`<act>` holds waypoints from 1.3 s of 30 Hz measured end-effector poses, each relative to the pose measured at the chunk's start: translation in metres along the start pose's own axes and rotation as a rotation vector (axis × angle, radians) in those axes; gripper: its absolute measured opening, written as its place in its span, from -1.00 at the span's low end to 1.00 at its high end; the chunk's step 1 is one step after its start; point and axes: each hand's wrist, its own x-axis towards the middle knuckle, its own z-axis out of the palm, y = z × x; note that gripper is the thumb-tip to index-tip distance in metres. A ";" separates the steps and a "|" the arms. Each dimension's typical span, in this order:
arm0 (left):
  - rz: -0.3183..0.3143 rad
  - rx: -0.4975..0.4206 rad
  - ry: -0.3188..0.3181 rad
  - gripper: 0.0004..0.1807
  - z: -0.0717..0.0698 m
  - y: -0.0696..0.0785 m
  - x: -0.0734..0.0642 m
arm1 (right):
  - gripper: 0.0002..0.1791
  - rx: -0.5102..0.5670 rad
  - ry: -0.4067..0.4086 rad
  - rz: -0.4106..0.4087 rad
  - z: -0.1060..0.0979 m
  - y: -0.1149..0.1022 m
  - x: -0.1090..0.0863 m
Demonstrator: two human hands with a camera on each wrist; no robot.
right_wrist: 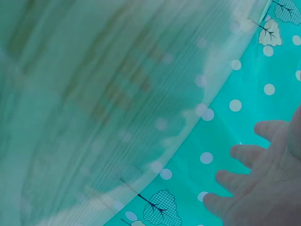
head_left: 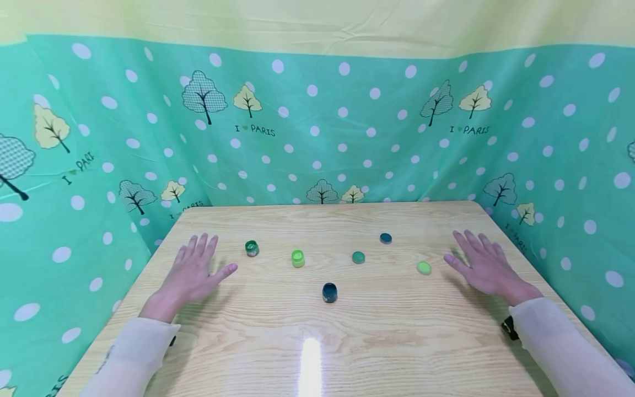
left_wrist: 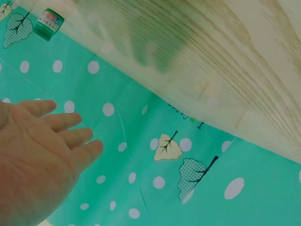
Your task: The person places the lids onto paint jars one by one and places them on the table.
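Palm down with fingers straight, my left hand (head_left: 194, 273) hovers over the left part of the table, holding nothing. Nearest to it is a small dark green paint jar (head_left: 252, 248), whose printed label shows in the left wrist view. A light green jar (head_left: 297, 259) stands right of that, and a dark blue jar (head_left: 329, 293) sits closer to me; all three are uncapped. On the right lie a dark blue lid (head_left: 386, 238), a green lid (head_left: 358, 257) and a light green lid (head_left: 424, 268). My right hand (head_left: 488, 270) spreads its empty fingers just right of the light green lid.
The wood-grain table (head_left: 248, 342) has rounded far corners and a glossy top that reflects a bright strip of light near me. A teal dotted curtain (head_left: 317, 132) with printed trees hangs close along the back and both sides.
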 end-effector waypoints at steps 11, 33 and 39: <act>0.016 -0.052 0.011 0.08 0.003 0.001 0.004 | -0.07 0.031 0.016 -0.036 -0.001 -0.008 -0.001; 0.003 -0.146 0.023 0.10 0.003 0.011 0.016 | -0.03 0.104 0.087 -0.014 0.002 -0.026 0.001; -0.008 -0.204 0.037 0.05 0.005 0.014 0.019 | -0.04 0.129 0.098 -0.008 0.003 -0.035 0.002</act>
